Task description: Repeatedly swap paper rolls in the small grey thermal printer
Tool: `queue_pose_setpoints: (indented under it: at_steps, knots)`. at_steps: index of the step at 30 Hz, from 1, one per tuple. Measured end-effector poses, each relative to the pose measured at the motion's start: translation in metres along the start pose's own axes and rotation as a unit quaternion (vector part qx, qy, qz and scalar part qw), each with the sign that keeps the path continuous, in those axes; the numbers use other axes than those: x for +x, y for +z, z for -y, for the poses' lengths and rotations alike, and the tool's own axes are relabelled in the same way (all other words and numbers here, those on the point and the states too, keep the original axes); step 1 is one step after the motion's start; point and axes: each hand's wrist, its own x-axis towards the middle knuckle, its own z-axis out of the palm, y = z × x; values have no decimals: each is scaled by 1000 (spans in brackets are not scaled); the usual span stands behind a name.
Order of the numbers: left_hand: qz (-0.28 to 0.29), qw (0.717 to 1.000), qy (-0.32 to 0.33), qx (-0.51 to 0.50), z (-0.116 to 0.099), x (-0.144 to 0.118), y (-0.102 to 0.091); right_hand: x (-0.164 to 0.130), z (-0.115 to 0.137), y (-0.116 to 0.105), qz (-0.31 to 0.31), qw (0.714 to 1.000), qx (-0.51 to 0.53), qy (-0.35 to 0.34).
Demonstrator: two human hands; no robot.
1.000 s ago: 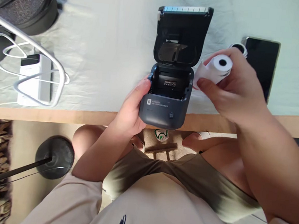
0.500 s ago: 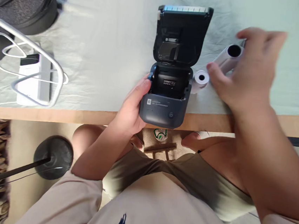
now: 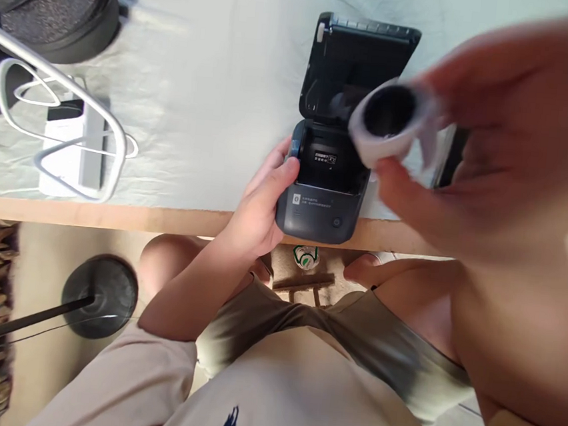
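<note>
A dark portable label printer [image 3: 320, 213] stands at the table's front edge with its lid [image 3: 334, 77] tipped up. Its inner compartment shows a small printed label and no roll. My left hand [image 3: 259, 207] grips the printer's left side, thumb on the rim. Raised above the printer's right side, a white paper roll [image 3: 370, 153] with a wide dark core is pinched in my right hand [image 3: 511, 148], which is smeared by motion. The roll covers part of the lid and compartment. A dark-edged object [image 3: 453, 155] shows partly behind my right hand.
On the left lie a white box [image 3: 60, 165], a looped white cable [image 3: 132, 148] and a black bag [image 3: 52, 16]. A thick white curved tube [image 3: 81, 96] passes over them. A black round stand base [image 3: 100, 296] is on the floor below the wooden table edge [image 3: 177, 221].
My right hand has lifted the wide-core paper roll from the table and brought it up and left toward the printer. The printer has shifted slightly right, with my left hand still on it.
</note>
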Motion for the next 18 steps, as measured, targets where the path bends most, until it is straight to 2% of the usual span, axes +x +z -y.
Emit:
queue_pose_setpoints:
  at_steps: [4,7,10,12,15,18]
  knots:
    - [-3,1000,14,22,2,-6,3,-5,0,14,37,987,-140,-68]
    - [5,1000,13,24,5,-9,4,-5,-8,20,57,980,-166,-92]
    - [1,1000,13,15,6,-8,3,-6,-9,26,36,981,-162,-101]
    - [-7,1000,9,5,5,-5,2,-9,-9,31,-3,978,-151,-143]
    - [-4,1000,-6,-9,3,-2,-1,-18,-9,39,-36,978,-90,-187]
    - [9,1000,-30,-1,2,-1,-5,-25,-11,45,-49,981,-28,-185]
